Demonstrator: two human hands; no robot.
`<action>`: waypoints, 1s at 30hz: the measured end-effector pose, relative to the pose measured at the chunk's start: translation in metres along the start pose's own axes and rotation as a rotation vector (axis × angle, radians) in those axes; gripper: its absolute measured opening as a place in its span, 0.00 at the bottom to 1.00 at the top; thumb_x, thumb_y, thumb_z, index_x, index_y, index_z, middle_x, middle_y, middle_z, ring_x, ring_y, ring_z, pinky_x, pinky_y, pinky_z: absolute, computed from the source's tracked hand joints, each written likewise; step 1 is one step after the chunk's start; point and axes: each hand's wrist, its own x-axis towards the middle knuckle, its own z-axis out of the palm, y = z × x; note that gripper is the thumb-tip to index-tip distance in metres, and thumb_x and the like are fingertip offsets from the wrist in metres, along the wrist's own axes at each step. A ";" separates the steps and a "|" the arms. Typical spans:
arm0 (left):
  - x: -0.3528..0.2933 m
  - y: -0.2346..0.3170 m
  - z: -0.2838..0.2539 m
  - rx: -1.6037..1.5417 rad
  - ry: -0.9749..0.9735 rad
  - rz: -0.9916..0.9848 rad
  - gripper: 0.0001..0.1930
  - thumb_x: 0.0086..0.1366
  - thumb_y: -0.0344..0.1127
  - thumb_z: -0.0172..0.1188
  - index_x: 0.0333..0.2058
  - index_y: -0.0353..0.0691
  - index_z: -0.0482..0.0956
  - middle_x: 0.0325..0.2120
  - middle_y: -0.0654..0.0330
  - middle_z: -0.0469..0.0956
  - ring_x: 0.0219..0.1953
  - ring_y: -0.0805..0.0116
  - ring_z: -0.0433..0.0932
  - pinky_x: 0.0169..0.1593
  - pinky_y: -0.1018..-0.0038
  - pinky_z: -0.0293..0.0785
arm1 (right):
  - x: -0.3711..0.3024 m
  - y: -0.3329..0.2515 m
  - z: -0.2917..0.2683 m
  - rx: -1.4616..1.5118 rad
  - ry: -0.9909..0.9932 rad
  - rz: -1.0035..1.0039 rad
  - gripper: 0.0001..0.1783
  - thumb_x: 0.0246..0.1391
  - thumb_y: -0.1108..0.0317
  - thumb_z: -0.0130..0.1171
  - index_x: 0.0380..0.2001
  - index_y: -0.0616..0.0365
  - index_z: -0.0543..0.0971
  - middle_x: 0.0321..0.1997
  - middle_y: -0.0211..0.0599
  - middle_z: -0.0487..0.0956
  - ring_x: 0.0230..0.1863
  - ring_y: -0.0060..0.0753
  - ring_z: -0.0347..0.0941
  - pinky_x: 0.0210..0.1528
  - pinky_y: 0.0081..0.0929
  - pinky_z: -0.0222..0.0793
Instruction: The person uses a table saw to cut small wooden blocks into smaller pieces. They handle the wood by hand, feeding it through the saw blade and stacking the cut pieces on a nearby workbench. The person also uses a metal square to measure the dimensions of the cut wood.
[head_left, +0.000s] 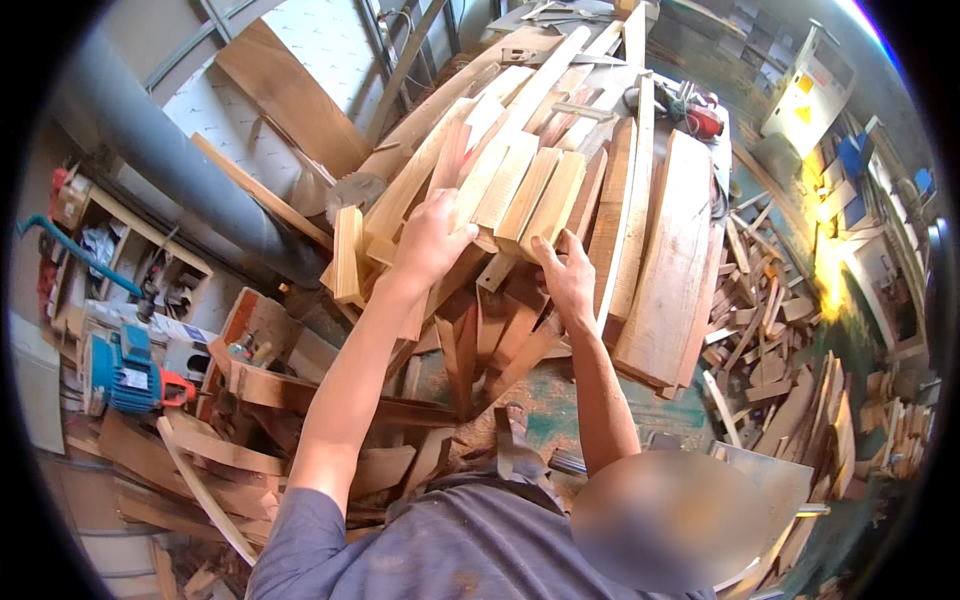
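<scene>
Several pale wooden blocks (512, 185) stand side by side in a row, their near ends facing me. My left hand (432, 238) is closed around the row's left side, thumb toward the near ends. On the right, my right hand (568, 275) presses its thumb against the near end of the rightmost block (556, 204); its other fingers curl partly out of sight. A thin reddish strip (449, 160) stands just beyond my left hand. Under the blocks, a small flat piece with a hole (496, 271) sticks out toward me.
Long boards (664, 262) lie to the right, near a red power tool (704, 122). A handsaw (560, 57) lies farther back, and a round saw blade (357, 192) is left of the pile. Offcuts (765, 320) heap at right; a blue motor (128, 368) sits at left.
</scene>
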 end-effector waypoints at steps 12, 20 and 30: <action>0.058 -0.038 -0.005 -0.357 -0.328 -0.207 0.51 0.52 0.27 0.68 0.71 0.20 0.50 0.68 0.34 0.62 0.70 0.51 0.65 0.69 0.70 0.64 | -0.052 -0.007 -0.059 0.851 -0.219 0.124 0.29 0.62 0.57 0.58 0.62 0.64 0.74 0.42 0.40 0.82 0.35 0.28 0.79 0.39 0.28 0.78; -0.080 -0.050 -0.028 -1.474 -0.066 -0.347 0.33 0.59 0.23 0.63 0.63 0.27 0.65 0.55 0.52 0.77 0.53 0.64 0.80 0.59 0.68 0.77 | -0.103 -0.023 -0.026 0.795 -0.353 0.024 0.32 0.63 0.63 0.56 0.67 0.67 0.68 0.45 0.43 0.84 0.34 0.29 0.82 0.35 0.25 0.80; -0.231 -0.062 -0.070 -1.693 0.199 -0.137 0.37 0.57 0.37 0.74 0.64 0.37 0.68 0.54 0.55 0.78 0.56 0.61 0.80 0.59 0.60 0.80 | -0.188 -0.033 0.015 0.805 -0.664 0.008 0.40 0.54 0.69 0.62 0.70 0.68 0.65 0.52 0.45 0.82 0.44 0.35 0.82 0.43 0.31 0.81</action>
